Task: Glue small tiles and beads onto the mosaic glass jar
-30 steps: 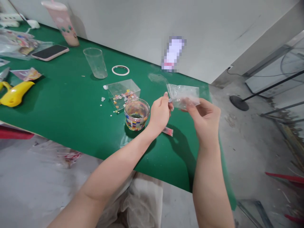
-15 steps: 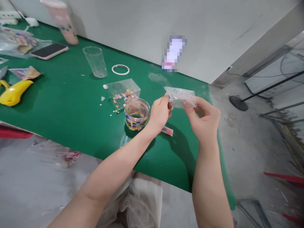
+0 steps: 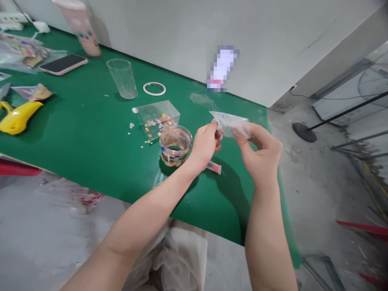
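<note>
Both hands hold a small clear plastic bag (image 3: pixel 232 124) above the right end of the green table (image 3: pixel 91 133). My left hand (image 3: pixel 206 144) pinches the bag's left corner. My right hand (image 3: pixel 260 151) grips its right side between thumb and fingers. Just left of my left hand stands a short glass cup (image 3: pixel 175 145) covered with coloured tiles. Behind it a clear plastic box (image 3: pixel 157 118) lies with small coloured pieces inside and spilled around it. A small red-and-white strip (image 3: pixel 214 167) lies on the table under my hands.
A clear tumbler (image 3: pixel 122 79), a white ring (image 3: pixel 154 88), a phone (image 3: pixel 63 64) and a pink cup (image 3: pixel 81 28) sit further back. A yellow tool (image 3: pixel 16 117) and plastic packets (image 3: pixel 21 52) lie at the left. The table's right edge borders a concrete floor with a stand base (image 3: pixel 304 131).
The bag has tilted and folded flatter between my hands, and both hands have drawn slightly closer together. Nothing on the table moved.
</note>
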Demonstrator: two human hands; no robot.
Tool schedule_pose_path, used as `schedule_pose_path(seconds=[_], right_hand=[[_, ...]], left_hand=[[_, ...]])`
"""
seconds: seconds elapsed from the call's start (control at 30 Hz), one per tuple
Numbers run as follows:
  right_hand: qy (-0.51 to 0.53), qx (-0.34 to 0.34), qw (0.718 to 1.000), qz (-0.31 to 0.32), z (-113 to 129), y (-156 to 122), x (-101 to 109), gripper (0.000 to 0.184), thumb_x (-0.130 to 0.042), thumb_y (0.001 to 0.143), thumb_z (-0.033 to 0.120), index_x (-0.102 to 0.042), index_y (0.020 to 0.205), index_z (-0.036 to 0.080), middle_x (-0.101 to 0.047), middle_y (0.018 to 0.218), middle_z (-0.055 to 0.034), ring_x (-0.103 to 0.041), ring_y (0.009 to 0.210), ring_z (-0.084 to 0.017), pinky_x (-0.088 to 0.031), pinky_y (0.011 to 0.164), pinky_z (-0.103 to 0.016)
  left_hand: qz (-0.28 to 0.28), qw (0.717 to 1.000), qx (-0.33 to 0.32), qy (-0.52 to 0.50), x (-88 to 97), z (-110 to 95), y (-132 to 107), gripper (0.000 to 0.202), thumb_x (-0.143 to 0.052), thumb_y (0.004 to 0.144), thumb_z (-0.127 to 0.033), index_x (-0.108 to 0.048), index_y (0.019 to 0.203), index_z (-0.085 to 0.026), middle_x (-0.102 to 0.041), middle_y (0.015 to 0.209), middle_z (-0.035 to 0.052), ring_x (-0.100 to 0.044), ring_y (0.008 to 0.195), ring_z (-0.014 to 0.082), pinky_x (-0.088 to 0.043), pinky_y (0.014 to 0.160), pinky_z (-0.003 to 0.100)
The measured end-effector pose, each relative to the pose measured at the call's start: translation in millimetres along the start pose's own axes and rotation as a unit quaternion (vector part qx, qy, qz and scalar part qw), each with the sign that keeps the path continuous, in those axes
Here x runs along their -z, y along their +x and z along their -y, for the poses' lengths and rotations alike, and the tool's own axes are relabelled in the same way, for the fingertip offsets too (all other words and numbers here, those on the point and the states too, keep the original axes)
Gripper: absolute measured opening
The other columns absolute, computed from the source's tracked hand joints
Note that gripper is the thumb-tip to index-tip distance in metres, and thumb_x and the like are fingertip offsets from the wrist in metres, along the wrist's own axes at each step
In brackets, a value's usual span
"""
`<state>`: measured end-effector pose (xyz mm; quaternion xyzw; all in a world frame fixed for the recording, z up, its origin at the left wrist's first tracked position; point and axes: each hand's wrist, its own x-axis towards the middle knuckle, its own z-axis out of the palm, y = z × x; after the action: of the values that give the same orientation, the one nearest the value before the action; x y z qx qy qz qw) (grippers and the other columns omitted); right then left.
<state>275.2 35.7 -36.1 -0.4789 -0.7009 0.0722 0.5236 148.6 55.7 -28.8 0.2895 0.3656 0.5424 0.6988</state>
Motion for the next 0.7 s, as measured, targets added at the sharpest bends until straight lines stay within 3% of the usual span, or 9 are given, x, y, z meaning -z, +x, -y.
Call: schedule_pose_path(seconds=[0.33,0.57,0.7], right_hand=[[-0.03,0.026,0.999,0.001,-0.5,1.7,1.4,0.015,-0.064,0.084,0.017,-0.072,0.093,0.026,-0.075,0.097,-0.0018,-0.07,0.091,-0.02,-0.059,0.076,-0.034],[0.042,-0.093,0.994,-0.035,-3.4,3.2,1.7,0.009,-0.071,0.082,0.032,-0.074,0.088,0.026,-0.076,0.086,-0.0025,-0.071,0.08,-0.022,-0.059,0.068,-0.035],[0.064,-0.117,0.991,-0.031,-3.0,3.6,3.7,0.011,-0.073,0.08,0.036,-0.075,0.086,0.028,-0.075,0.081,-0.0011,-0.071,0.076,-0.021,-0.059,0.067,-0.035]], left_hand=[[0.029,0.999,0.002,-0.014,1.8,1.5,1.9,0.049,-0.035,0.1,-0.022,-0.039,0.052,-0.016,-0.026,0.04,-0.0096,-0.022,0.032,0.001,-0.016,0.035,0.012],[0.024,1.0,0.004,-0.014,1.5,0.0,0.6,0.05,-0.033,0.1,-0.023,-0.037,0.051,-0.016,-0.024,0.04,-0.0094,-0.022,0.031,0.0016,-0.015,0.036,0.013],[0.025,1.0,0.004,-0.014,1.4,0.4,0.7,0.05,-0.033,0.1,-0.023,-0.037,0.051,-0.016,-0.024,0.04,-0.0094,-0.022,0.031,0.0017,-0.015,0.036,0.013]])
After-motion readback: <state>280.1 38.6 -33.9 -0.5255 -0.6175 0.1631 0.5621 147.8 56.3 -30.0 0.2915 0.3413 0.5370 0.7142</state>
